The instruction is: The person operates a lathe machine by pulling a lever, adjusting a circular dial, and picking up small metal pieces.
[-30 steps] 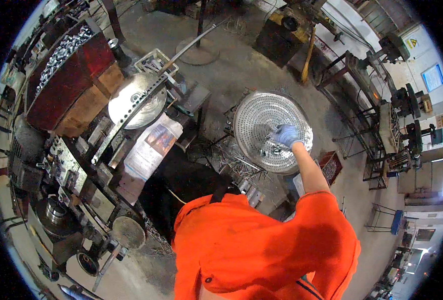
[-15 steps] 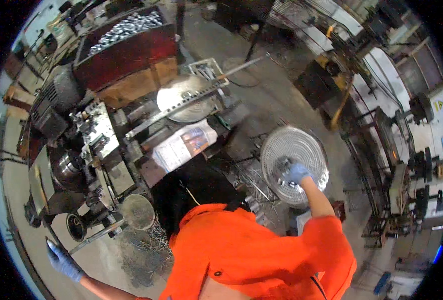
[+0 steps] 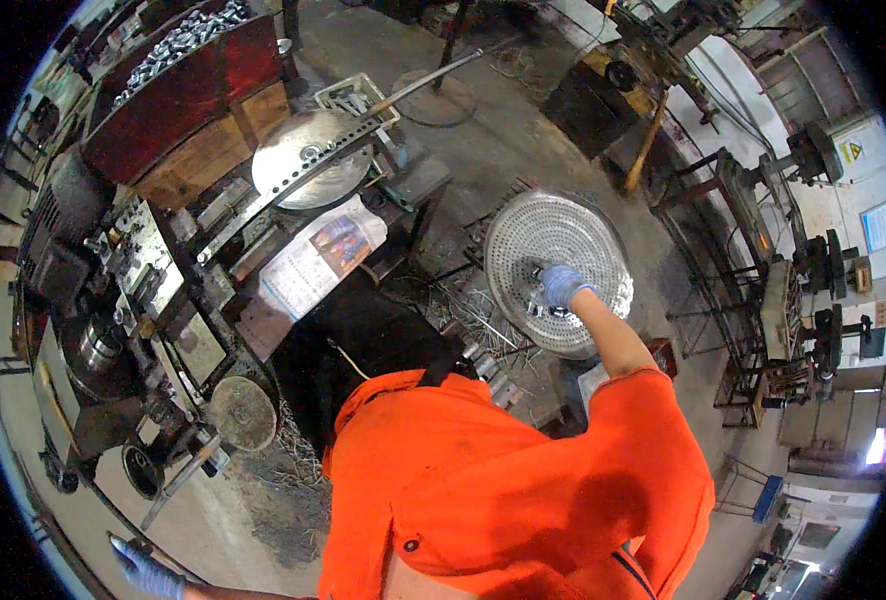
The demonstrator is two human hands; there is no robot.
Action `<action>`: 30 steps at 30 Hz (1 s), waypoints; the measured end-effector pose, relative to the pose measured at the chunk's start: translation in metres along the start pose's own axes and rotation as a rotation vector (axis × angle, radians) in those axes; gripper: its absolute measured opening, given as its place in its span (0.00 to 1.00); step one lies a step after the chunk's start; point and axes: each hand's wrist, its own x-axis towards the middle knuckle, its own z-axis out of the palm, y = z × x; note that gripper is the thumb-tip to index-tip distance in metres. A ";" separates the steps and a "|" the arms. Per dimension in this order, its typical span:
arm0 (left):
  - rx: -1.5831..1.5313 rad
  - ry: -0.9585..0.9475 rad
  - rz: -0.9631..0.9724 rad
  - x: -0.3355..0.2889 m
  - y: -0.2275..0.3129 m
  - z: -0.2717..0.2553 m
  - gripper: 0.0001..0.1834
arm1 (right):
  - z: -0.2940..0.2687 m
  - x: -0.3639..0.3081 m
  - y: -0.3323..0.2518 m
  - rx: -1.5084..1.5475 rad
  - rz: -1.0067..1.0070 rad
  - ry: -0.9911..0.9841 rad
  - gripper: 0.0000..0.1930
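My right hand [image 3: 566, 287], in a bluish-grey glove, reaches down onto a round perforated metal disc [image 3: 553, 225] to my right. Its fingers are curled in at a few small shiny metal pieces [image 3: 543, 311] on the disc; what the fingertips hold is too small to make out. Far off at the lower left, my left hand [image 3: 147, 574], gloved alike, stretches its fingers out with nothing in them. It is nearest to a metal rod [image 3: 181, 482] that sticks out from the machine.
A lathe-like machine [image 3: 148, 265] stands to my left. Behind it is a red bin [image 3: 178, 105] of small metal parts. A solid round disc [image 3: 288, 170] lies under a perforated bar [image 3: 283, 185], beside a printed sack [image 3: 313, 260]. Metal scraps litter the floor; racks [image 3: 728, 215] stand right.
The view has turned, so the surroundings sit further left and higher. My right hand stays at the perforated disc, and small pieces there show more clearly. My left hand appears lower in view, still outstretched.
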 end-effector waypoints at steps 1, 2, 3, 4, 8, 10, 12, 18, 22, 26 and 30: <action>0.004 -0.002 -0.004 0.001 0.001 0.001 0.29 | -0.006 -0.003 -0.002 0.000 -0.001 -0.007 0.23; 0.008 -0.002 -0.013 0.000 0.001 0.000 0.29 | -0.013 -0.007 -0.005 -0.004 -0.005 -0.013 0.23; 0.013 0.001 -0.022 -0.001 0.000 0.000 0.29 | -0.010 -0.005 -0.005 0.052 0.006 0.039 0.23; -0.021 0.007 0.014 -0.001 0.001 0.000 0.28 | -0.004 -0.004 -0.001 0.107 0.014 0.092 0.23; -0.075 -0.011 0.044 -0.011 -0.013 -0.010 0.27 | -0.018 -0.011 -0.017 0.138 0.013 0.092 0.25; -0.159 0.133 0.208 -0.014 0.000 0.008 0.24 | 0.007 0.005 -0.002 0.211 -0.039 0.175 0.26; -0.152 0.093 0.094 -0.018 0.015 0.002 0.23 | 0.017 0.012 0.005 0.326 -0.088 0.129 0.25; -0.137 0.070 -0.056 -0.016 -0.039 -0.008 0.20 | -0.019 0.028 0.005 0.474 -0.132 0.490 0.18; -0.012 0.190 0.036 -0.022 -0.069 -0.013 0.18 | -0.149 0.006 -0.104 0.551 -0.611 0.848 0.11; 0.252 0.175 0.049 -0.033 -0.048 -0.019 0.18 | -0.274 -0.062 -0.270 0.544 -1.100 0.896 0.15; 0.374 0.094 -0.026 -0.046 -0.070 -0.042 0.17 | -0.343 -0.104 -0.415 0.310 -1.454 0.896 0.15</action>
